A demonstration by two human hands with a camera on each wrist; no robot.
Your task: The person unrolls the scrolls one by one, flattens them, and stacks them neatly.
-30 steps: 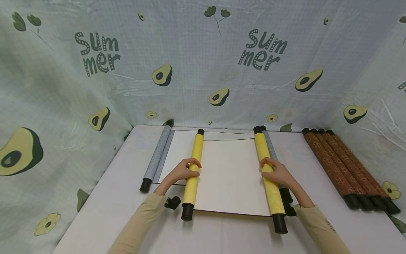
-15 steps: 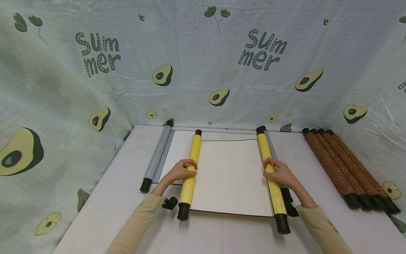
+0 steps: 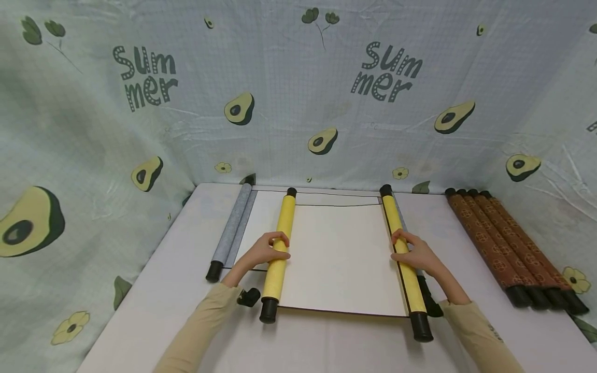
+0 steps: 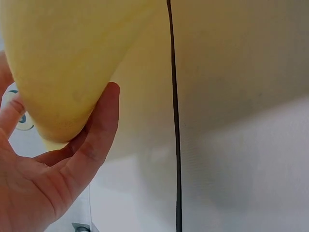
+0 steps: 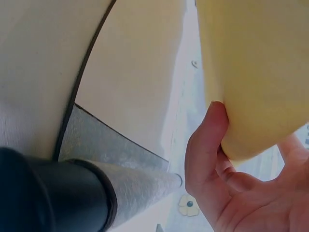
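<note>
A yellow-backed hanging scroll [image 3: 340,259] is partly unrolled, its blank white face up between two rolls with black end knobs. My left hand [image 3: 262,249] grips the left yellow roll [image 3: 275,277], thumb on the near side and fingers curled over. On the other side my right hand [image 3: 420,255] holds the right yellow roll [image 3: 410,290] the same way. Close up, the left wrist view has the thumb [image 4: 104,116] against the yellow backing; in the right wrist view the right thumb [image 5: 207,140] presses the roll. Parts of the fingers are hidden behind the rolls.
Under and behind it lies a grey-blue scroll [image 3: 233,223], also spread open; its right roll is mostly covered, its black knob [image 5: 63,193] close below my right hand. Several brown patterned scrolls [image 3: 503,238] lie side by side at the right. Printed cloth [image 3: 280,77] walls the white table.
The right yellow roll has moved right with my right hand, and the left one has shifted slightly left. More blank white paper shows between them.
</note>
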